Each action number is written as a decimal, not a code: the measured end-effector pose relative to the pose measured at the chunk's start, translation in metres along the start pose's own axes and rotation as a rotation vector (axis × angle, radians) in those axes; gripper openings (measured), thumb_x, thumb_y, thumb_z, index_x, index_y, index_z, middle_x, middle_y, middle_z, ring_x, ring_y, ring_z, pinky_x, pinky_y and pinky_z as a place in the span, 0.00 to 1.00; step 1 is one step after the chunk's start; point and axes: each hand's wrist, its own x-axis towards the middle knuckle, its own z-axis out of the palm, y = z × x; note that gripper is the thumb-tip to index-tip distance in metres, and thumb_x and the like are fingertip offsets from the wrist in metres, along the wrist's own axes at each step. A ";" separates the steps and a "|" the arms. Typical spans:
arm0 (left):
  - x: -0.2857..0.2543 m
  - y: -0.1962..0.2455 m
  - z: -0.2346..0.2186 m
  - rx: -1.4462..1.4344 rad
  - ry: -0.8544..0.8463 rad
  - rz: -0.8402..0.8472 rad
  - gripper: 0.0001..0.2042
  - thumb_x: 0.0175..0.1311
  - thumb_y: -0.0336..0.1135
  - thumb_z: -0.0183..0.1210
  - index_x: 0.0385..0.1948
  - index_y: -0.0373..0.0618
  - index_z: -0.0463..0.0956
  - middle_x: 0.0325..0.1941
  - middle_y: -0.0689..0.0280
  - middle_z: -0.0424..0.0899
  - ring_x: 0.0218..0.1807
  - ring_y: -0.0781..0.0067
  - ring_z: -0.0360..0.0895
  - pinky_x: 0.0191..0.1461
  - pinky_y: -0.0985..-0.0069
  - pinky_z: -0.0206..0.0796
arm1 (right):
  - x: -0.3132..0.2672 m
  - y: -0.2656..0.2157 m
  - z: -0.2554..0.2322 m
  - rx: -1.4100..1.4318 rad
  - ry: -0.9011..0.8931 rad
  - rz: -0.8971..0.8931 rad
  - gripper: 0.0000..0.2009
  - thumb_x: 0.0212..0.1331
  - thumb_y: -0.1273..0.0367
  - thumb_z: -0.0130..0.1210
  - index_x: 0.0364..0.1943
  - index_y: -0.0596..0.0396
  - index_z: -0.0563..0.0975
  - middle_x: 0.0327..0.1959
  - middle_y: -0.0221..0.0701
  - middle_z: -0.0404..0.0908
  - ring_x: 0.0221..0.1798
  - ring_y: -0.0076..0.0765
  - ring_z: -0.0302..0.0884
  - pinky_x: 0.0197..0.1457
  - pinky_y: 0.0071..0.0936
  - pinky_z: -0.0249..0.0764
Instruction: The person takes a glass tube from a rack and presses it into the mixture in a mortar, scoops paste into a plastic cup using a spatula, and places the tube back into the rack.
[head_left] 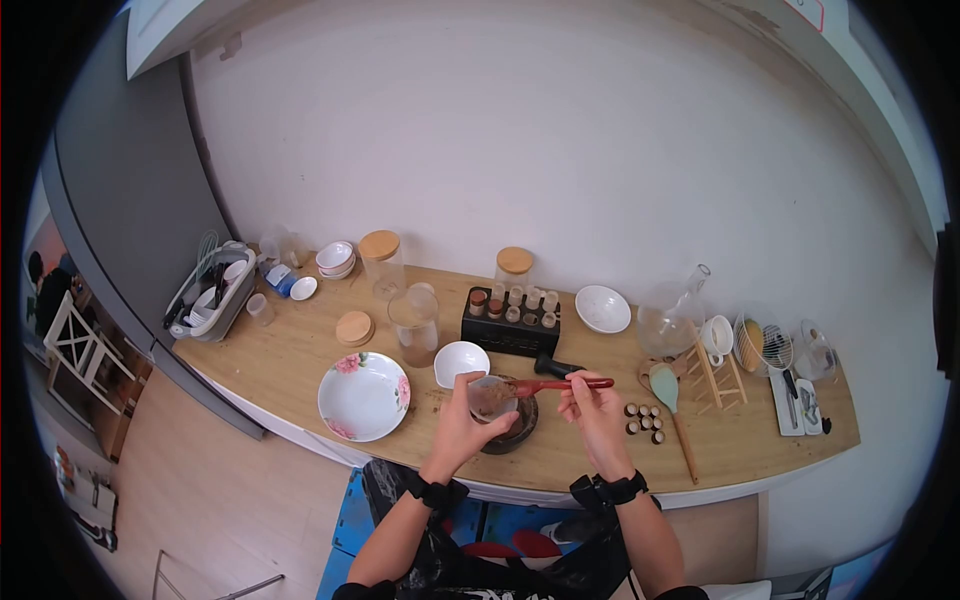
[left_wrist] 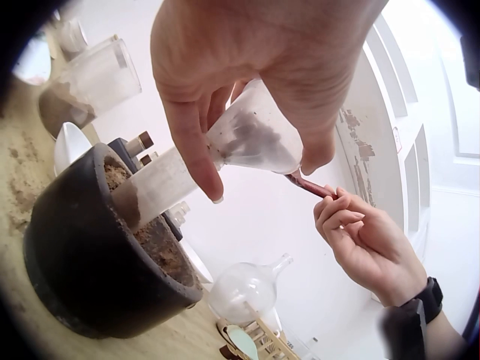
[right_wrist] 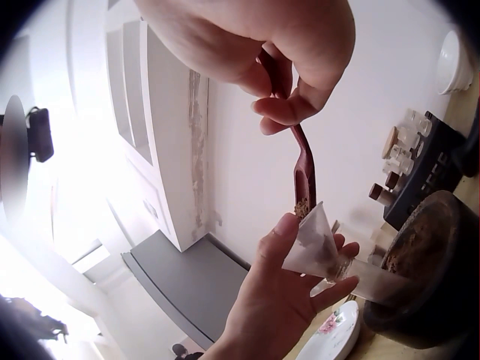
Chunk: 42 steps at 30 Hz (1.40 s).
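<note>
My left hand (head_left: 458, 425) grips a translucent funnel (left_wrist: 251, 142) around its cone and neck. Its spout sits in a clear tube (left_wrist: 159, 186) with brown powder at the bottom. The tube leans inside a black mortar (left_wrist: 90, 251) that has brown powder in it. Between right-hand (head_left: 597, 418) thumb and fingers is a dark red scoop (right_wrist: 302, 165), its tip at the funnel's rim with some brown powder on it. More powder lies inside the funnel. Just beyond the mortar is a black-handled pestle (head_left: 556, 367).
Left of the mortar are a floral plate (head_left: 362, 398), a white bowl (head_left: 461, 364) and a jar of brown powder (head_left: 416, 340). Behind stands a black rack (head_left: 490, 330) of small vials. On the right lie several small corks (head_left: 645, 412), a spatula (head_left: 680, 430) and a round glass flask (head_left: 665, 322).
</note>
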 end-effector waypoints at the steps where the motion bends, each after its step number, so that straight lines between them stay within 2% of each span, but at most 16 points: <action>1: -0.001 0.000 0.001 -0.001 0.002 -0.002 0.37 0.42 0.46 0.72 0.53 0.41 0.62 0.39 0.52 0.81 0.43 0.59 0.80 0.48 0.68 0.70 | -0.001 0.000 0.001 -0.030 -0.004 -0.006 0.12 0.67 0.66 0.49 0.45 0.61 0.74 0.31 0.31 0.76 0.30 0.23 0.73 0.30 0.18 0.66; 9: 0.000 0.002 0.000 -0.031 -0.006 -0.024 0.37 0.42 0.46 0.72 0.53 0.42 0.63 0.41 0.51 0.80 0.43 0.57 0.79 0.48 0.67 0.70 | -0.002 -0.001 0.004 -0.045 -0.015 -0.034 0.11 0.67 0.66 0.50 0.44 0.62 0.74 0.31 0.31 0.76 0.29 0.23 0.73 0.29 0.19 0.67; 21: 0.002 0.004 0.000 -0.083 -0.018 0.007 0.37 0.42 0.44 0.72 0.54 0.41 0.62 0.40 0.52 0.81 0.43 0.59 0.80 0.48 0.68 0.70 | -0.006 -0.002 0.010 -0.116 -0.125 -0.158 0.11 0.67 0.68 0.51 0.43 0.63 0.74 0.32 0.31 0.76 0.29 0.21 0.74 0.30 0.17 0.68; 25: 0.002 0.003 -0.002 -0.054 -0.027 0.009 0.36 0.43 0.44 0.72 0.53 0.42 0.62 0.39 0.52 0.82 0.42 0.57 0.81 0.46 0.67 0.72 | -0.007 -0.001 0.012 -0.130 -0.158 -0.175 0.10 0.66 0.68 0.51 0.44 0.62 0.74 0.29 0.30 0.76 0.28 0.19 0.72 0.30 0.16 0.67; 27: 0.005 0.001 -0.001 -0.076 -0.006 0.058 0.35 0.44 0.44 0.72 0.52 0.42 0.62 0.39 0.53 0.82 0.41 0.61 0.81 0.45 0.69 0.71 | -0.008 -0.002 0.016 -0.151 -0.168 -0.180 0.10 0.66 0.68 0.50 0.44 0.62 0.75 0.27 0.29 0.76 0.27 0.18 0.72 0.30 0.16 0.67; 30: 0.009 0.001 -0.001 -0.107 -0.054 0.026 0.34 0.45 0.43 0.72 0.52 0.42 0.63 0.38 0.54 0.82 0.39 0.64 0.81 0.45 0.70 0.71 | -0.006 -0.005 0.019 -0.133 -0.166 -0.103 0.10 0.66 0.68 0.50 0.43 0.61 0.75 0.24 0.27 0.76 0.26 0.17 0.70 0.29 0.15 0.66; 32: 0.010 0.001 -0.003 -0.087 -0.074 0.028 0.33 0.46 0.40 0.71 0.53 0.42 0.62 0.38 0.55 0.82 0.40 0.64 0.81 0.43 0.72 0.72 | -0.001 0.001 0.019 -0.198 -0.235 -0.106 0.10 0.67 0.68 0.49 0.43 0.61 0.75 0.23 0.27 0.75 0.24 0.17 0.70 0.28 0.15 0.65; 34: 0.011 -0.003 -0.004 -0.070 -0.085 0.029 0.32 0.48 0.37 0.70 0.54 0.41 0.61 0.39 0.56 0.81 0.40 0.65 0.81 0.42 0.73 0.73 | 0.004 -0.001 0.017 -0.182 -0.214 -0.135 0.10 0.67 0.68 0.49 0.43 0.62 0.75 0.25 0.28 0.76 0.24 0.18 0.70 0.27 0.16 0.65; 36: 0.012 -0.011 -0.003 -0.130 -0.065 -0.040 0.33 0.46 0.43 0.71 0.53 0.43 0.64 0.36 0.58 0.84 0.39 0.66 0.80 0.46 0.70 0.70 | 0.007 -0.010 0.015 -0.081 -0.081 -0.227 0.11 0.67 0.67 0.50 0.43 0.62 0.74 0.27 0.29 0.76 0.25 0.19 0.71 0.26 0.16 0.65; 40: 0.014 -0.010 -0.005 -0.166 -0.097 -0.086 0.33 0.46 0.43 0.71 0.53 0.44 0.65 0.37 0.57 0.83 0.40 0.66 0.80 0.48 0.69 0.70 | 0.008 -0.005 0.001 -0.048 0.061 -0.253 0.11 0.66 0.67 0.51 0.43 0.63 0.74 0.29 0.30 0.75 0.25 0.20 0.73 0.26 0.16 0.66; 42: 0.016 -0.011 -0.004 -0.145 -0.075 -0.037 0.33 0.46 0.44 0.71 0.53 0.43 0.65 0.38 0.56 0.83 0.37 0.67 0.80 0.42 0.71 0.71 | 0.005 0.002 -0.004 -0.037 0.089 -0.245 0.11 0.67 0.67 0.50 0.42 0.63 0.74 0.29 0.30 0.75 0.25 0.20 0.73 0.25 0.16 0.65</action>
